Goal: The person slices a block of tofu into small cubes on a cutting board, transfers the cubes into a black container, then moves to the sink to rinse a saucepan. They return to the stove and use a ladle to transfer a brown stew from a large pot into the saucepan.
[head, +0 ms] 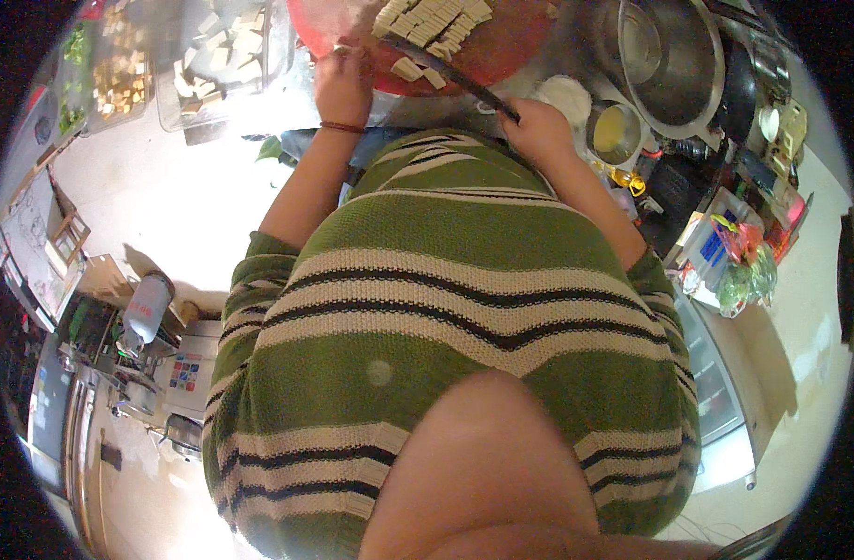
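A round red cutting board (518,56) lies at the top, bearing a block of pale, tofu-like pieces (430,21) cut into rows. A few loose pieces (407,69) lie nearer to me. My right hand (542,129) is closed around the handle end of a long dark knife (462,79), whose far end reaches to the near left edge of the cut block. At the board's left edge is my left hand (343,80), fingers bent together; a small pale bit shows at its fingertips, but whether it is gripped is unclear.
To the left stand clear trays, one with pale slices (220,52), another with small cubes (122,77), and beyond them green vegetables (72,84). On the right are a bowl of white powder (565,98), a cup of yellow liquid (612,131), a large metal pot (672,63) and an oil bottle (626,178).
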Available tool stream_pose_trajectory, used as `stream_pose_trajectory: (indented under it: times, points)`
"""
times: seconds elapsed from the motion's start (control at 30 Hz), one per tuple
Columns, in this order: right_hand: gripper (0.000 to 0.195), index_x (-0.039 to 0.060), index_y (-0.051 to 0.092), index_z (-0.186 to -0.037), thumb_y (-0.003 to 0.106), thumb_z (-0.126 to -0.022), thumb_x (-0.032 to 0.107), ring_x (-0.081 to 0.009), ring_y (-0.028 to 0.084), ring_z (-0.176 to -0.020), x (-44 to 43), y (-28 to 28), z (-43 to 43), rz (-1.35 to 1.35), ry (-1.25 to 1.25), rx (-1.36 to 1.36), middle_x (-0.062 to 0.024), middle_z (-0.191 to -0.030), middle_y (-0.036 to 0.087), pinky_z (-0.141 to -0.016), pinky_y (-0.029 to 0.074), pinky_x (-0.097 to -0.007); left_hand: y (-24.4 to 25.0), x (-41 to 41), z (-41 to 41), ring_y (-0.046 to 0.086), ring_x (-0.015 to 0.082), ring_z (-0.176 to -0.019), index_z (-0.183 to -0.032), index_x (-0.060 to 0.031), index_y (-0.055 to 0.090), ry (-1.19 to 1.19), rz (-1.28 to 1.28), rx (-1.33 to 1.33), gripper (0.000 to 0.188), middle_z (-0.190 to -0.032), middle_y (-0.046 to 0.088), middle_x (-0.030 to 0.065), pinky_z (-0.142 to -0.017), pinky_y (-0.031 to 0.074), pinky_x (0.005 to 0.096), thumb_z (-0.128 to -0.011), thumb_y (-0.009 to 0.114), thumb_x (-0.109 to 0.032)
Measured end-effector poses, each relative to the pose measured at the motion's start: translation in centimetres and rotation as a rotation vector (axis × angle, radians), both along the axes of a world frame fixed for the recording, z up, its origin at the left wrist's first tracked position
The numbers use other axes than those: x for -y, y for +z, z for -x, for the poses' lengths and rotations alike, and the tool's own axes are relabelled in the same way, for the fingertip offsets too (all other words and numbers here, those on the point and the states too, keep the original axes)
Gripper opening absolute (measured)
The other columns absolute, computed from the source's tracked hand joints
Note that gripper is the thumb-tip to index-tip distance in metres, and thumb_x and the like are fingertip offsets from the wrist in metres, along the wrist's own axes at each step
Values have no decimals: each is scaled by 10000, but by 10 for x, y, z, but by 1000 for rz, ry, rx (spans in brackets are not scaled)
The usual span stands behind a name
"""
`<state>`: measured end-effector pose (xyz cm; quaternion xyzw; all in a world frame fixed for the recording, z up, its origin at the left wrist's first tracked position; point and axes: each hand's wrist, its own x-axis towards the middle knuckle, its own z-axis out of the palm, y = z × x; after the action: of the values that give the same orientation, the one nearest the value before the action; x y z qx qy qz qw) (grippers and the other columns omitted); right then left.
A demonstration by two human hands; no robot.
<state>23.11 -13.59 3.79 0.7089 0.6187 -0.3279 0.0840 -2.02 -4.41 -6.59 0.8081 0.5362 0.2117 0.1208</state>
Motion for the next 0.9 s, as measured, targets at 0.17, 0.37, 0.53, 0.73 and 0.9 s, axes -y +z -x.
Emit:
stream_pose_trajectory:
  times: [0.17,0.37,0.53,0.73,0.9]
  points:
    - [211,120,613,-900,503,-765,239,-337,598,-781,-1,7,8,93,82,-25,-144,-844,622,-671,478,-461,-9,-9,15,515,345,-902,-1005,-80,550,130,203,-43,269,-992,522,156,-771,449,421,-749,576,-155]
    - [217,113,617,-899,507,-751,226,-342,592,-783,1,-8,10,143,110,43,-148,-845,618,-679,475,-453,-7,-9,10,532,321,-912,-919,-74,556,17,181,-27,175,-955,563,142,-772,446,413,-751,543,-123]
    - [223,91,612,-873,509,-751,247,-354,599,-781,9,-29,-4,47,54,22,-171,-844,619,-689,482,-470,-4,2,16,554,277,-881,-871,-90,553,-191,145,-98,155,-903,597,75,-752,449,385,-721,514,-78]
    - [227,84,617,-854,500,-761,255,-353,596,-791,4,-21,0,65,52,22,-163,-848,620,-694,480,-462,-14,18,12,560,253,-854,-880,-93,568,-460,-44,53,186,-933,591,76,-704,468,364,-696,543,-90]
    - [225,93,610,-875,500,-754,247,-355,598,-777,5,-12,10,25,14,-43,-159,-837,622,-675,480,-468,-18,26,15,562,259,-820,-860,-68,590,-435,-116,22,158,-925,582,93,-664,489,358,-707,561,-93]
